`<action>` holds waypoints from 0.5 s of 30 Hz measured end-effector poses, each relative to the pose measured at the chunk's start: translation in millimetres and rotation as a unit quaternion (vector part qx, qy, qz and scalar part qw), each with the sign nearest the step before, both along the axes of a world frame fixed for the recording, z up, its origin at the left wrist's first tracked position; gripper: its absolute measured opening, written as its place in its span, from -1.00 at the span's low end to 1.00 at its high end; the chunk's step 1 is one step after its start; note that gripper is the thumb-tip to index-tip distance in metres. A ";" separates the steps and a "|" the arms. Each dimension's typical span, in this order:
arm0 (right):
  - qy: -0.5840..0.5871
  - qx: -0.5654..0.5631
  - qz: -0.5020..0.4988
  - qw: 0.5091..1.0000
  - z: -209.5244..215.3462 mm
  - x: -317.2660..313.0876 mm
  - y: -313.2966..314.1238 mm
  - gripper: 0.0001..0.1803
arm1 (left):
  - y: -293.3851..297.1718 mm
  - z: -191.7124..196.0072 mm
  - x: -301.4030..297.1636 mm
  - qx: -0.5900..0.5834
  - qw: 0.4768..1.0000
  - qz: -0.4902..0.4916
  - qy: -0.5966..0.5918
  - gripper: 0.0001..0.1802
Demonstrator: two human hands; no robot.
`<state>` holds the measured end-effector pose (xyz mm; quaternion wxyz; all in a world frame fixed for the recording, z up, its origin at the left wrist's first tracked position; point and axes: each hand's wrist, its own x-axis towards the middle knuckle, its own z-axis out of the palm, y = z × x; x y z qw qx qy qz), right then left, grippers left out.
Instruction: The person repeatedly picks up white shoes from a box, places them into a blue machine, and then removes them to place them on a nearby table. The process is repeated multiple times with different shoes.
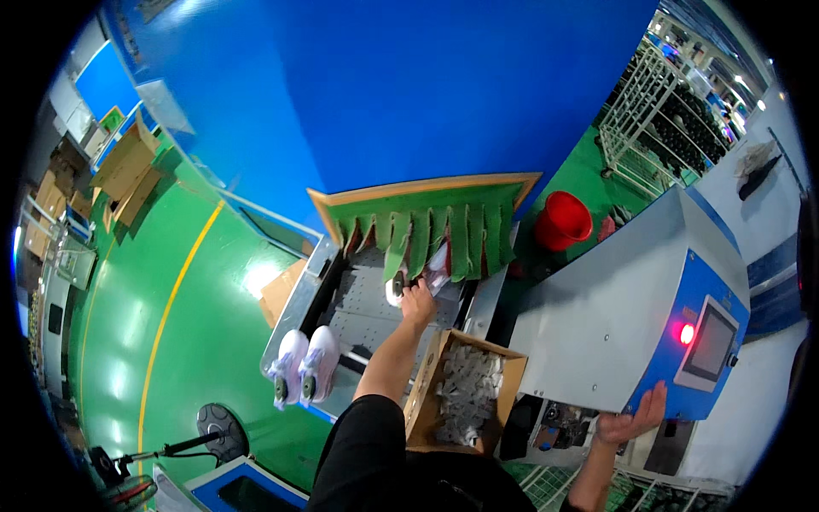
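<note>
My left hand (pixel 418 303) reaches to the green strip curtain of a blue machine, its fingers closed on the collar of a white shoe (pixel 394 288). A second white shoe (pixel 439 263) lies just to its right, partly covered by the green flaps (pixel 420 243). My right hand (pixel 636 418) rests with fingers stretched against the lower edge of a blue-fronted control box (pixel 657 367); it holds nothing. A pair of white shoes with dark openings, the left one (pixel 290 367) and the right one (pixel 319 363), stands at the left edge of the grey perforated conveyor bed (pixel 363 320).
Close to my body, a cardboard box (pixel 416 416) holds many small clear-white pieces. A red bucket (pixel 563 220) stands on the green floor beyond the control box. White wire racks (pixel 644 119) are at the far right. A flat cardboard piece (pixel 280 290) lies left of the conveyor.
</note>
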<state>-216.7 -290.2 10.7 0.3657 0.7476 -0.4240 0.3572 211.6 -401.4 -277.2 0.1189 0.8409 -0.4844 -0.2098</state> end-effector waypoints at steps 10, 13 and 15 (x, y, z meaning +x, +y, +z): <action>-0.006 0.041 -0.031 0.999 -11.3 -9.5 3.1 -0.39 | 20.6 1.1 8.6 -0.071 0.962 0.075 0.251 -0.28; -0.047 0.120 -0.024 0.991 14.7 24.0 13.1 -0.45 | 94.0 70.2 -4.7 -0.135 0.930 0.086 0.330 -0.24; -0.118 0.158 -0.012 0.980 11.2 42.3 41.4 -0.42 | 158.0 128.9 -40.1 -0.154 0.938 0.096 0.296 -0.25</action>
